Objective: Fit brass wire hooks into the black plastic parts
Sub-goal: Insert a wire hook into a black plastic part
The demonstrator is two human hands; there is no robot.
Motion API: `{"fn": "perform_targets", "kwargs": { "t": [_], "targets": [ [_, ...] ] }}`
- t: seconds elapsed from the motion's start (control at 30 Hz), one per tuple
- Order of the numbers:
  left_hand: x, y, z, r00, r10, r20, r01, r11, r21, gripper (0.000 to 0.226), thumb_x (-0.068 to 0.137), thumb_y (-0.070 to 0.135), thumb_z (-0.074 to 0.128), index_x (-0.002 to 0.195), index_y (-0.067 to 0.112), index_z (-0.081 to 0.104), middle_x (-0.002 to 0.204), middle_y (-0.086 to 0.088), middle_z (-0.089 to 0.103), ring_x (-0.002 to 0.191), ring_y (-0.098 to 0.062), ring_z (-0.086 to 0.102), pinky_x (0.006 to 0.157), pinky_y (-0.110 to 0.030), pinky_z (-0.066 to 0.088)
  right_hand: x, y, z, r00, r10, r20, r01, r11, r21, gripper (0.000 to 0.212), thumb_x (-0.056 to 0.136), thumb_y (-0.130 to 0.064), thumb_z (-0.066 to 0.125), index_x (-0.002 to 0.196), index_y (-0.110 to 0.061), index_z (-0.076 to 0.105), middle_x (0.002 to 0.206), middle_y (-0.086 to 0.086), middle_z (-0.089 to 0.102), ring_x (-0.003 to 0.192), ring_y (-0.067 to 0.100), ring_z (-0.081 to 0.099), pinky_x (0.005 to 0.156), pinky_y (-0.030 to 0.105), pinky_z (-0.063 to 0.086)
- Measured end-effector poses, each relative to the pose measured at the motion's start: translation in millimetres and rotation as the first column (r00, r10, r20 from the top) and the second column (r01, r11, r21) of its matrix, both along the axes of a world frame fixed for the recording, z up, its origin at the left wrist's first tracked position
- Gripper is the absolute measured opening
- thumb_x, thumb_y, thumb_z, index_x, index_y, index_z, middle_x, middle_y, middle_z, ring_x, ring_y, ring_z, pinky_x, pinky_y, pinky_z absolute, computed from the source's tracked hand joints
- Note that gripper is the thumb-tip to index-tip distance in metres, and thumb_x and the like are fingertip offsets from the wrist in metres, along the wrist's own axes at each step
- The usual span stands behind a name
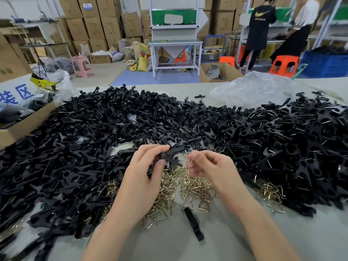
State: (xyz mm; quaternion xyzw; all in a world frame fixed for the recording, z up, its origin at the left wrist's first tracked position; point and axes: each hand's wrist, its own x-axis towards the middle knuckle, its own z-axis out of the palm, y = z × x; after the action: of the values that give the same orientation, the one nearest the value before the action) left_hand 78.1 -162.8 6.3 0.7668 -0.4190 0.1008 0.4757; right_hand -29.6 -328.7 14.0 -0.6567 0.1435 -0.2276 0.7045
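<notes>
Head view: the left grip (143, 176) is curled round a black plastic part (170, 157), held just above the desk (254, 242) at the frame's centre. The right grip (211, 168) pinches a brass wire hook (190, 161) between thumb and forefinger, just at 3 o'clock of the part; whether they touch is unclear. The step in hand looks like the fitting itself, with the hook brought up but not yet seated. The next move likely calls for lining the wire's end with the part's slot and pressing it home while the left fingers steady the part.

At 6 o'clock of the hands lies a loose pile of hooks (190, 187). A wide heap of black parts (116, 121) spans 9 to 3 o'clock, and one stray black piece (194, 225) lies nearer. A cardboard box (17, 129) sits at 9 o'clock and a clear plastic bag (252, 89) at 1 o'clock. Beyond are stacked cartons (94, 25), orange stools (284, 65) and two people (259, 29) at a bench.
</notes>
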Motion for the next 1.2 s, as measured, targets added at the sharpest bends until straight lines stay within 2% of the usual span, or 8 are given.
{"fn": "perform_targets", "kwargs": {
  "t": [0.1,0.33,0.57,0.7,0.83,1.03,1.2],
  "targets": [
    [0,1,-1,0.998,-0.029,0.061,0.025,0.997,0.069,0.032,0.098,0.036,0.047,0.128,0.037,0.059,0.123,0.030,0.049,0.121,-0.001,0.051,0.099,-0.006,0.033,-2,-1,3,0.999,0.035,0.012,-0.036,0.992,0.117,0.031,0.075,-0.045,0.076,0.084,-0.016,0.081,0.077,0.007,0.074,0.066,0.013,0.067,0.066,0.021,0.056],
    [-1,1,-1,0.997,-0.038,0.064,0.034,0.998,0.054,0.033,0.098,0.035,0.046,0.128,0.037,0.058,0.124,0.030,0.049,0.119,-0.001,0.051,0.097,-0.006,0.034,-3,2,6,0.994,0.100,-0.043,-0.096,0.992,0.087,0.030,0.073,-0.047,0.077,0.076,-0.017,0.079,0.072,0.005,0.071,0.064,0.012,0.064,0.067,0.021,0.056],
    [-3,0,0,0.994,-0.097,0.047,0.094,0.993,0.077,0.031,0.097,0.036,0.048,0.127,0.039,0.058,0.122,0.030,0.051,0.120,-0.003,0.052,0.098,-0.006,0.034,-3,5,9,0.993,0.102,-0.054,-0.097,0.991,0.089,0.023,0.078,-0.037,0.074,0.072,-0.015,0.076,0.067,0.005,0.069,0.060,0.012,0.063,0.065,0.022,0.057],
    [-3,0,1,0.993,-0.106,0.060,0.101,0.991,0.089,0.031,0.097,0.032,0.050,0.126,0.037,0.059,0.121,0.031,0.051,0.118,-0.003,0.051,0.098,-0.007,0.033,-3,5,9,0.995,0.088,-0.057,-0.084,0.995,0.057,0.022,0.078,-0.037,0.074,0.069,-0.016,0.076,0.066,0.005,0.070,0.059,0.013,0.063,0.065,0.023,0.058],
    [-5,0,1,0.990,-0.120,0.077,0.112,0.989,0.097,0.030,0.097,0.029,0.052,0.125,0.038,0.059,0.120,0.031,0.051,0.117,-0.005,0.052,0.099,-0.009,0.035,-4,3,7,0.996,0.065,-0.068,-0.062,0.997,0.043,0.026,0.076,-0.036,0.075,0.071,-0.011,0.074,0.065,0.007,0.070,0.055,0.014,0.062,0.061,0.022,0.056],
    [-5,1,0,0.989,-0.123,0.081,0.113,0.987,0.113,0.034,0.098,0.016,0.060,0.125,0.035,0.060,0.121,0.031,0.051,0.120,-0.003,0.050,0.099,-0.008,0.034,-3,0,4,0.991,0.125,-0.056,-0.123,0.992,0.034,0.022,0.076,-0.036,0.077,0.063,-0.019,0.075,0.064,0.006,0.070,0.055,0.012,0.063,0.059,0.021,0.054],
    [-12,-4,2,0.989,-0.138,0.046,0.133,0.986,0.102,0.034,0.097,0.017,0.060,0.123,0.039,0.060,0.119,0.030,0.054,0.119,-0.005,0.051,0.098,-0.012,0.037,0,1,-1,0.981,0.189,0.030,-0.192,0.970,0.152,0.050,0.058,-0.059,0.090,0.070,-0.015,0.073,0.070,0.003,0.066,0.060,0.015,0.063,0.065,0.024,0.056]
  ]
}}
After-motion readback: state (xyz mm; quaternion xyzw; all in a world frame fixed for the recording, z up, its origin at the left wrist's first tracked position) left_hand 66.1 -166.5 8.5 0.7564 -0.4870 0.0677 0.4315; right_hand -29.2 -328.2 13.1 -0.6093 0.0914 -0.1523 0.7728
